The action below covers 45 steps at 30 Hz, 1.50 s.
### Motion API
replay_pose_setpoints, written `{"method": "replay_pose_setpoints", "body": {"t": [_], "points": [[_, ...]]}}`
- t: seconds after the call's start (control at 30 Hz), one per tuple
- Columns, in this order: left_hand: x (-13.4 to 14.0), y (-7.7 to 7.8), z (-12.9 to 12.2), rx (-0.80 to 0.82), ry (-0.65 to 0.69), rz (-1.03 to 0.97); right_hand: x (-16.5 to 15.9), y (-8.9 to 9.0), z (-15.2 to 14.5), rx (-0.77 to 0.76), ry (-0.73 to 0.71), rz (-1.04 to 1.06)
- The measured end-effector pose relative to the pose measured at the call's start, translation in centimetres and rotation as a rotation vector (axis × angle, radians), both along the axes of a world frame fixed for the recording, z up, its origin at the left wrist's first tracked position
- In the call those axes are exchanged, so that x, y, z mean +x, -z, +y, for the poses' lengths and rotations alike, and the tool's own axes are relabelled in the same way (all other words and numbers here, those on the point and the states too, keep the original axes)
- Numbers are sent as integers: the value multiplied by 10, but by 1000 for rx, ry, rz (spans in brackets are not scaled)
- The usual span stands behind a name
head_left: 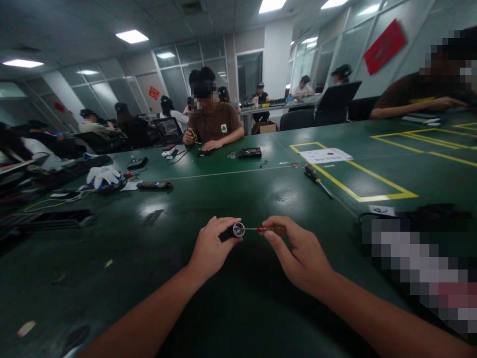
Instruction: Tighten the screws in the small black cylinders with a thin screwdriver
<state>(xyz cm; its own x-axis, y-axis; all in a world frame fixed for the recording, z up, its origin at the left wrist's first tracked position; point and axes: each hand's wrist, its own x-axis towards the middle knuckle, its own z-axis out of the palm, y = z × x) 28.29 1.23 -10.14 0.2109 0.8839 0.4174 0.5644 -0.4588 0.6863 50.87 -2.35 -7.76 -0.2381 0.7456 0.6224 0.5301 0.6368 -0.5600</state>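
Between thumb and fingers, my left hand point(212, 247) grips a small dark cylindrical part point(238, 229) whose round, silvery open end faces me. What kind of part it is I cannot make out. My right hand point(303, 253) is closed around the handle of a small screwdriver point(274, 229), red near the shaft. Its thin metal shaft points left, and the tip reaches the rim or inside of the cylinder's open end. Both hands are above the green tabletop point(238, 308), close together.
A yellow-and-black screwdriver point(318, 181) lies ahead to the right, near a white paper sheet point(326, 155) and yellow tape lines. At left are a dark cylindrical tool point(154, 185), white gloves point(103, 177) and cables. A co-worker point(214, 119) sits opposite, another person point(417, 94) at right.
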Motion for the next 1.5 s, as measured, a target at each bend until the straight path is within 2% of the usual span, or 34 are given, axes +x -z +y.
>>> {"method": "replay_pose_setpoints", "body": {"t": [0.4, 0.73, 1.3, 1.4, 1.5], "points": [[-1, -1, 1, 8, 3, -10, -2, -2, 1, -34, 24, -2], [0, -1, 1, -13, -3, -24, -1, 1, 3, -179, 2, 102], [0, -5, -2, -7, 20, -3, -4, 6, 20, -400, -19, 526], [0, -4, -2, -16, 16, 6, -2, 7, 22, -415, -3, 521], [-1, -2, 0, -15, -6, 4, -2, 6, 18, -380, 3, 422]]}}
